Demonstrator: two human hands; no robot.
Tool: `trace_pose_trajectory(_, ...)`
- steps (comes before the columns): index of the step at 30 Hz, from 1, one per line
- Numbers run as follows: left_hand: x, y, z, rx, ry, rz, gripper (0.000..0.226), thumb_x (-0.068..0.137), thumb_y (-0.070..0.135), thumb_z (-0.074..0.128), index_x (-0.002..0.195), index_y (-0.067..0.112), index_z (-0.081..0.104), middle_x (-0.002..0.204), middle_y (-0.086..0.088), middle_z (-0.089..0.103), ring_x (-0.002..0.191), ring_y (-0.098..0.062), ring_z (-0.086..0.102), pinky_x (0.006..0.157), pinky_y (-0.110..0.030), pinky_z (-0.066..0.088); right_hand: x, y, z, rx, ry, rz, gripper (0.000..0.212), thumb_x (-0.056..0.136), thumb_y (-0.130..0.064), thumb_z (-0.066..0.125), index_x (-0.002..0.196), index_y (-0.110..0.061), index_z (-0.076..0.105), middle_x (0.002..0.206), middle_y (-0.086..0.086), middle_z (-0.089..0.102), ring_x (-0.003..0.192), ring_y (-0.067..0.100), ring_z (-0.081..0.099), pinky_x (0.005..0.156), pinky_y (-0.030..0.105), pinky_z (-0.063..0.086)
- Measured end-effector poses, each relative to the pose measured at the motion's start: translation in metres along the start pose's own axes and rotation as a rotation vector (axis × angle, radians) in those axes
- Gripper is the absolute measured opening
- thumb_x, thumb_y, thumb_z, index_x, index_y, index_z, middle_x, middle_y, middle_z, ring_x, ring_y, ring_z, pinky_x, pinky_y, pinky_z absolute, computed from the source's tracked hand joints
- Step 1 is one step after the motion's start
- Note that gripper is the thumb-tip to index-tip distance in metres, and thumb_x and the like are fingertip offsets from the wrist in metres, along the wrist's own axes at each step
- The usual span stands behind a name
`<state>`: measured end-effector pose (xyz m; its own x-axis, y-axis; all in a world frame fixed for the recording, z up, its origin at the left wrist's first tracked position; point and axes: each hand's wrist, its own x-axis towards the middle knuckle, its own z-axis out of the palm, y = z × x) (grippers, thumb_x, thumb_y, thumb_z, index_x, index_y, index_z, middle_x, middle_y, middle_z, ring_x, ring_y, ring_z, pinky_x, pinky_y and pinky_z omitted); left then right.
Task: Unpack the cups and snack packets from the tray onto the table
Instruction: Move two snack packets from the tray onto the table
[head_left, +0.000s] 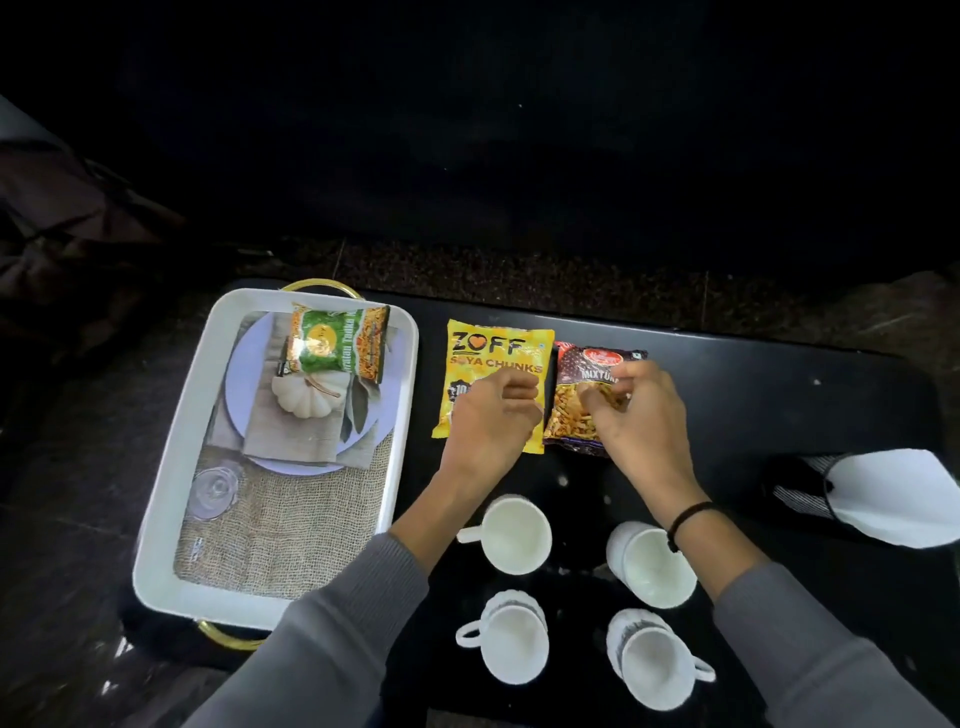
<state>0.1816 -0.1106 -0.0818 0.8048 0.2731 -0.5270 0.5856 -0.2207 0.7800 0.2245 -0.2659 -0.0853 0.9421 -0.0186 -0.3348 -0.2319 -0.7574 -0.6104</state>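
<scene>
On the table, both hands' curled fingers (597, 397) pinching the mixture packet (571, 415).

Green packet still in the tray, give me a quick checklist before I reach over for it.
1. Green packet in the white tray, nothing on top: ok.
2. Left hand free: cannot tell, fingers curled over the yellow packet.
3. Right hand free: cannot tell, fingers at the brown packet.
4. Four cups already on the table: ok.
5. Bare table space right of the brown packet: ok.
</scene>
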Motion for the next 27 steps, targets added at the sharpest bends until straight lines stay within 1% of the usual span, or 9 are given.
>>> trace_pose_trajectory(2, -0.002, -0.001, -0.014, 0.002, 0.018, 0.006, 0.031, 0.091, 0.005, 0.064, 0.120, 0.014, 0.069, 0.110, 0.001, 0.073, 0.102, -0.008, 0.068, 0.079, -0.011, 0.054, -0.004, -0.017, 0.008, 0.002, -0.027, -0.040, 0.031, 0.092, -0.031, 0.073, 0.116, -0.014, 0.063, 0.115, 0.004, 0.062, 0.107, 0.020, 0.060, 0.087, 0.031, 0.048)
trace_pose_trajectory(6, -0.003, -0.011, -0.054, -0.032, 0.081, -0.020, 0.030, 0.091, 0.004, 0.063, 0.119, 0.013, 0.069, 0.108, 0.001, 0.074, 0.102, -0.012, 0.070, 0.089, -0.028, 0.058, -0.013, -0.059, 0.038, 0.024, -0.097, -0.133, 0.026, 0.094, -0.032, 0.072, 0.113, -0.016, 0.065, 0.114, 0.001, 0.065, 0.097, 0.014, 0.060, 0.085, 0.028, 0.050)
trace_pose_trajectory(10, -0.002, -0.031, -0.099, -0.071, 0.257, -0.067, 0.039, 0.089, 0.011, 0.070, 0.126, 0.018, 0.060, 0.112, -0.001, 0.070, 0.095, -0.019, 0.070, 0.088, -0.041, 0.058, -0.015, -0.102, 0.079, 0.067, -0.187, -0.168, 0.018, 0.095, -0.032, 0.071, 0.104, -0.018, 0.065, 0.099, -0.003, 0.070, 0.072, -0.004, 0.062, 0.062, 0.007, 0.041)
trace_pose_trajectory(14, 0.000, -0.059, -0.143, -0.045, 0.529, -0.092, 0.054, 0.085, 0.017, 0.073, 0.131, 0.014, 0.045, 0.118, -0.001, 0.054, 0.107, -0.024, 0.059, 0.092, -0.048, 0.052, -0.013, -0.137, 0.121, 0.137, -0.275, -0.174, 0.033, 0.094, -0.034, 0.072, 0.118, -0.015, 0.060, 0.110, -0.001, 0.066, 0.098, 0.013, 0.064, 0.072, 0.021, 0.047)
trace_pose_trajectory(16, 0.007, -0.072, -0.163, -0.041, 0.540, -0.181, 0.063, 0.086, 0.024, 0.075, 0.136, 0.010, 0.039, 0.124, -0.005, 0.047, 0.113, -0.030, 0.057, 0.095, -0.050, 0.050, -0.008, -0.151, 0.140, 0.139, -0.292, -0.147, 0.046, 0.094, -0.038, 0.072, 0.128, -0.014, 0.052, 0.112, -0.003, 0.060, 0.098, 0.014, 0.062, 0.071, 0.024, 0.048)
trace_pose_trajectory(20, 0.024, -0.086, -0.186, -0.287, 0.392, -0.291, 0.067, 0.092, 0.039, 0.070, 0.143, 0.013, 0.035, 0.141, -0.006, 0.050, 0.122, -0.026, 0.056, 0.102, -0.050, 0.050, 0.003, -0.165, 0.166, 0.197, -0.278, 0.040, 0.063, 0.089, -0.047, 0.071, 0.133, -0.010, 0.046, 0.093, -0.003, 0.058, 0.070, 0.004, 0.052, 0.053, 0.023, 0.037)
trace_pose_trajectory(23, 0.039, -0.091, -0.195, -0.353, 0.314, -0.308, 0.044, 0.095, 0.045, 0.064, 0.126, 0.014, 0.055, 0.115, -0.006, 0.068, 0.097, -0.017, 0.065, 0.093, -0.043, 0.057, 0.007, -0.166, 0.177, 0.295, -0.273, 0.138, 0.067, 0.086, -0.053, 0.073, 0.132, -0.011, 0.048, 0.115, 0.004, 0.063, 0.091, 0.015, 0.059, 0.066, 0.028, 0.043)
trace_pose_trajectory(25, 0.044, -0.093, -0.200, -0.403, 0.285, -0.296, 0.038, 0.095, 0.047, 0.064, 0.111, 0.012, 0.070, 0.090, -0.003, 0.069, 0.075, -0.013, 0.062, 0.075, -0.033, 0.058, 0.009, -0.166, 0.181, 0.368, -0.287, 0.177, 0.059, 0.085, -0.049, 0.076, 0.127, -0.013, 0.054, 0.120, 0.002, 0.068, 0.105, 0.019, 0.065, 0.085, 0.035, 0.052)
trace_pose_trajectory(27, 0.044, -0.095, -0.206, -0.528, 0.271, -0.289, 0.034, 0.093, 0.044, 0.069, 0.102, 0.012, 0.072, 0.080, 0.001, 0.070, 0.068, -0.014, 0.064, 0.066, -0.029, 0.055, 0.009, -0.167, 0.179, 0.440, -0.354, 0.220, 0.054, 0.083, -0.042, 0.081, 0.126, -0.015, 0.064, 0.121, 0.003, 0.072, 0.112, 0.022, 0.068, 0.098, 0.040, 0.054)
